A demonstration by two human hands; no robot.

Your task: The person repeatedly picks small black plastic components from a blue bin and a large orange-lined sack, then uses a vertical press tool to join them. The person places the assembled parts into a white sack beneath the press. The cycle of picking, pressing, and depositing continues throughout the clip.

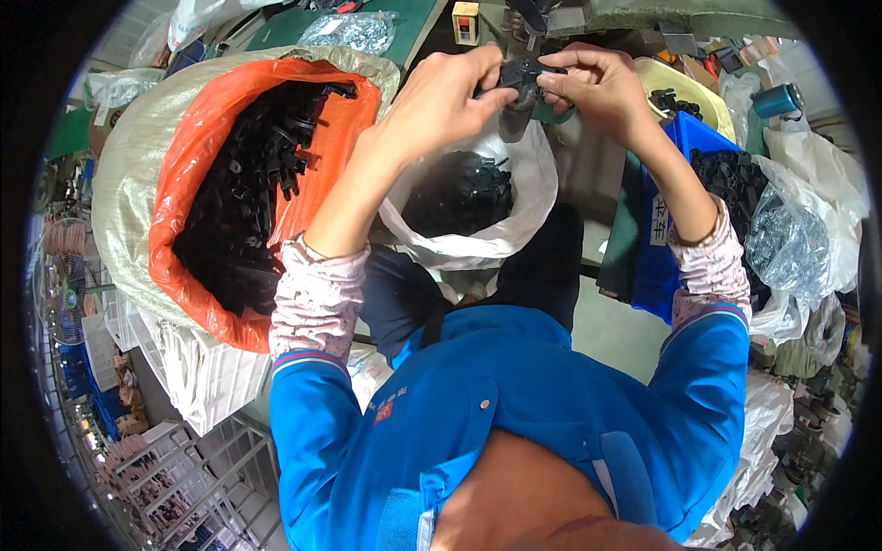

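My left hand (pixel 452 95) is closed, thumb and fingers pinching a black plastic part (pixel 522 75) from its left side. At the part's right end my right hand (pixel 599 90) also closes, with thumb and forefinger pinched at its edge. The exact shape of the part is partly hidden by my fingers. It is held up in front of a metal machine post (pixel 516 124). Below both hands, a white plastic bag (pixel 537 188) stands between my knees with black plastic parts (pixel 459 195) inside.
On the left, a woven sack with an orange liner (pixel 167 234) holds many black pieces. A blue bin (pixel 650 275) of dark parts and a yellow container (pixel 721 103) stand on the right. Clear bags (pixel 785 234) lie beside the bin. A small yellow box (pixel 466 20) sits beyond my hands.
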